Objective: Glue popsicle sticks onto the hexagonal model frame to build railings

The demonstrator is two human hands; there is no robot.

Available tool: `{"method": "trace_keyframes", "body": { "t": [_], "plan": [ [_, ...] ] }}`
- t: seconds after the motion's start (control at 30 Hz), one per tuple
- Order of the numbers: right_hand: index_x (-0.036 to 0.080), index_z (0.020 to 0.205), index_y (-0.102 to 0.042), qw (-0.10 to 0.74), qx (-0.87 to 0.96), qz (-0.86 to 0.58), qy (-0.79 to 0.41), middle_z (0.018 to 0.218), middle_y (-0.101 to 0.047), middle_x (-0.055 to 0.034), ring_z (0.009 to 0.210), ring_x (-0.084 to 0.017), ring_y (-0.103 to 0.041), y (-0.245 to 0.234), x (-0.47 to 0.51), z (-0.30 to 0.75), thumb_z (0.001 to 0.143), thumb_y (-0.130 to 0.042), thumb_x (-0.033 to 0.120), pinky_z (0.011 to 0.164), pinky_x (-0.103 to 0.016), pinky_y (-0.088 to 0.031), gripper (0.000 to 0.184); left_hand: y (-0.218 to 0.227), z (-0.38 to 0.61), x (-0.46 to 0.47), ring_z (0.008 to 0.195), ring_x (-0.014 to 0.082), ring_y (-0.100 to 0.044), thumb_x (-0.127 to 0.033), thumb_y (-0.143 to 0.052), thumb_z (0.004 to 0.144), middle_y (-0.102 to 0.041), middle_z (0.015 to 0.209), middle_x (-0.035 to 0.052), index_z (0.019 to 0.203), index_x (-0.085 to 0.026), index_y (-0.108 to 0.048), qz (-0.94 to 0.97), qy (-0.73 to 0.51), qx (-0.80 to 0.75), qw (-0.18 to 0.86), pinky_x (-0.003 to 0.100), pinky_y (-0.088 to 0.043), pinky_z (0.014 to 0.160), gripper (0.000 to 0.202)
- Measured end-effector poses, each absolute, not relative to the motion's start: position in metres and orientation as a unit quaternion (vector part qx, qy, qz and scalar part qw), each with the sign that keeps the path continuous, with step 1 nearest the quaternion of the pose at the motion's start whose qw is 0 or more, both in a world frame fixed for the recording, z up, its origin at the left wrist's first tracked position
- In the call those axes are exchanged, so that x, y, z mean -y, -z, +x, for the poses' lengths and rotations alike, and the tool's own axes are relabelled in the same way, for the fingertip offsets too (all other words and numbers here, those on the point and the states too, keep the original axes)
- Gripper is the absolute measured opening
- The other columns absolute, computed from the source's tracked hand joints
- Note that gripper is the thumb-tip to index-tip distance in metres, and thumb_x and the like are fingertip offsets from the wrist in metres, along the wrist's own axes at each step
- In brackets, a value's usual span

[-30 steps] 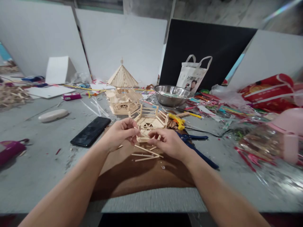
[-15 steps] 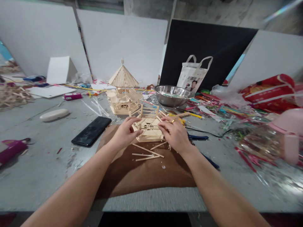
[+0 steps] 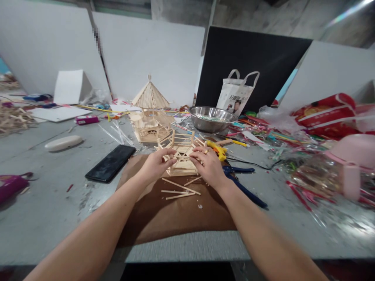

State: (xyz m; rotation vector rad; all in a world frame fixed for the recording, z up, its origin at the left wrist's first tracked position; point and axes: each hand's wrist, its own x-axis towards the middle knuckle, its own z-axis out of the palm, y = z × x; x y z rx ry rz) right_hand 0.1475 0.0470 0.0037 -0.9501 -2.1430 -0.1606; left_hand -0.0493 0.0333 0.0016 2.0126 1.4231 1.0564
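Past the loose sticks [image 3: 178, 192] on the brown mat [image 3: 181, 220], the left hand [image 3: 156, 164] and right hand [image 3: 207, 163] curl, half closed, at either side of the low stick frame [image 3: 182, 171]; whether their fingertips pinch the thin stick between them, I cannot tell. The hands hide the frame's near corners, and its front rails partly cover the roofed model [image 3: 150, 97] behind.

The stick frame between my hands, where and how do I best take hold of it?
Probably low on the stick frame's base, left hand from the left, right hand from the right. The base is broad and closely layered; the posts above are slim and openly spaced, so likely weaker to grip.
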Motion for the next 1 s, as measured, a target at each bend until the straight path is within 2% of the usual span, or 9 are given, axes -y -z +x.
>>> {"method": "trace_keyframes", "body": {
  "t": [0.47,0.67,0.77,0.9,1.0],
  "plan": [
    [0.019,0.084,-0.061,0.398,0.833,-0.380,0.053,0.093,-0.059,-0.0052,0.093,-0.017,-0.048,0.001,-0.050,0.144,0.081,-0.043,0.027,0.085,-0.032,-0.037,0.020,-0.002,-0.047,-0.036,0.057,0.0091,-0.047,-0.035,-0.048,0.073,-0.062,0.076,0.0018,0.091,-0.016,-0.059,0.735,-0.376,-0.528,0.201,0.021,-0.038,0.056,0.028],
    [0.019,0.083,-0.061,0.392,0.834,-0.386,0.047,0.093,-0.060,-0.0054,0.092,-0.017,-0.049,0.001,-0.050,0.142,0.081,-0.043,0.028,0.085,-0.032,-0.038,0.020,-0.004,-0.045,-0.037,0.059,0.0102,-0.048,-0.034,-0.047,0.074,-0.062,0.073,0.0020,0.083,-0.015,-0.061,0.731,-0.377,-0.537,0.186,0.022,-0.037,0.057,0.026],
    [0.018,0.087,-0.059,0.395,0.833,-0.385,0.044,0.094,-0.060,-0.0057,0.092,-0.017,-0.050,0.000,-0.050,0.144,0.080,-0.046,0.028,0.085,-0.031,-0.037,0.018,-0.002,-0.044,-0.038,0.058,0.0103,-0.048,-0.035,-0.047,0.073,-0.062,0.070,0.0017,0.082,-0.015,-0.061,0.731,-0.378,-0.540,0.178,0.021,-0.036,0.056,0.026],
    [0.017,0.098,-0.054,0.393,0.823,-0.409,0.038,0.099,-0.059,-0.0073,0.096,-0.019,-0.049,-0.001,-0.052,0.150,0.074,-0.053,0.032,0.086,-0.033,-0.036,0.028,0.001,-0.045,-0.040,0.057,0.0105,-0.048,-0.036,-0.046,0.073,-0.062,0.069,0.0016,0.083,-0.015,-0.062,0.727,-0.387,-0.539,0.175,0.021,-0.036,0.055,0.028],
    [0.017,0.092,-0.056,0.394,0.821,-0.412,0.026,0.097,-0.060,-0.0073,0.096,-0.019,-0.050,-0.002,-0.053,0.152,0.073,-0.054,0.030,0.085,-0.033,-0.036,0.023,0.003,-0.045,-0.040,0.058,0.0107,-0.049,-0.037,-0.046,0.073,-0.063,0.071,0.0021,0.083,-0.015,-0.062,0.724,-0.393,-0.538,0.180,0.021,-0.037,0.056,0.028]
  ]
}}
